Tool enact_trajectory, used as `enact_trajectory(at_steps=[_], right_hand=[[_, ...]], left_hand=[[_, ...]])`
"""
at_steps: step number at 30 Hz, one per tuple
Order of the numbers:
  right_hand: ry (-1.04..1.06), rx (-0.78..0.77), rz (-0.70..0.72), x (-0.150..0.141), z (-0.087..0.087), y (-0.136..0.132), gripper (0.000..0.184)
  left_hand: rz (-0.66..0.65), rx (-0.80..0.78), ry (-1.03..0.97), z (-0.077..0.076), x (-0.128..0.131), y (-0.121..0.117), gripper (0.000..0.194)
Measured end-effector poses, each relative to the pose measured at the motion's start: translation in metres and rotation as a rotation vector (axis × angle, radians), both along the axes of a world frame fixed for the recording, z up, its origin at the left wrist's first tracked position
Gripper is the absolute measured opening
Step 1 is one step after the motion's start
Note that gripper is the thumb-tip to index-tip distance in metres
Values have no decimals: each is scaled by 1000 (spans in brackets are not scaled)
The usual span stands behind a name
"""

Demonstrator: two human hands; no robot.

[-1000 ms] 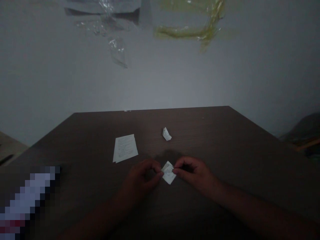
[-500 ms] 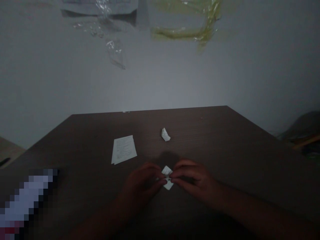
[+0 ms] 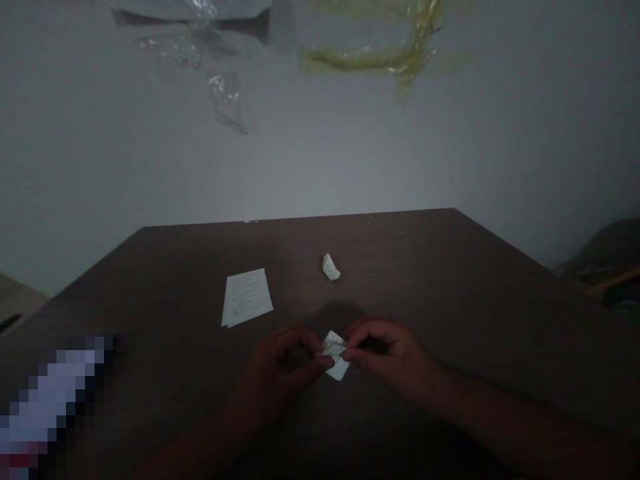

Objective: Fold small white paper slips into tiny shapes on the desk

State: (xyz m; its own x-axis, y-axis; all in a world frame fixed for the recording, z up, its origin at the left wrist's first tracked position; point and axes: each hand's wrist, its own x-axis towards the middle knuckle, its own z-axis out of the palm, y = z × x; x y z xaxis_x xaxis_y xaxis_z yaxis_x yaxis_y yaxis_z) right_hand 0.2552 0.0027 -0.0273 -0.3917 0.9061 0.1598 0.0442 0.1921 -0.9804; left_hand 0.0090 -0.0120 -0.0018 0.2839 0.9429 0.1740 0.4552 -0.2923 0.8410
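A small folded piece of paper is held between my two hands, low in the middle of the head view. My left hand pinches its left side between thumb and fingers. On the opposite side, the thumb and fingertips of my right hand close on its right edge. One pointed flap sticks up away from me and another points down toward me. Further back lies a small folded white paper piece. Left of it, printed paper sheets rest in a small overlapping stack.
The brown wooden table reaches back to a pale wall carrying yellow tape and clear tape. A blurred-out, pixelated object lies at the left front. Dark items stand beyond the right edge.
My fingers have shifted on the held paper: the fingertips are slightly further apart and more of its middle shows. The other papers lie where they were; the view tilted slightly.
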Motion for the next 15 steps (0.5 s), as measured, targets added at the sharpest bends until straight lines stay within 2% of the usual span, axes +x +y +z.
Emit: enact_trajectory(at_steps=[4, 9, 11, 15], right_hand=[[31, 17, -19, -1, 0, -2, 26], [66, -44, -33, -4, 1, -4, 26], [92, -89, -54, -5, 1, -6, 30], [96, -131, -72, -7, 2, -7, 36]], left_hand=[[-70, 51, -54, 3, 0, 0, 7], [-46, 23, -111, 1, 1, 0, 7], [-29, -26, -155, -1, 3, 0, 9], [39, -224, -219, -8, 4, -1, 16]])
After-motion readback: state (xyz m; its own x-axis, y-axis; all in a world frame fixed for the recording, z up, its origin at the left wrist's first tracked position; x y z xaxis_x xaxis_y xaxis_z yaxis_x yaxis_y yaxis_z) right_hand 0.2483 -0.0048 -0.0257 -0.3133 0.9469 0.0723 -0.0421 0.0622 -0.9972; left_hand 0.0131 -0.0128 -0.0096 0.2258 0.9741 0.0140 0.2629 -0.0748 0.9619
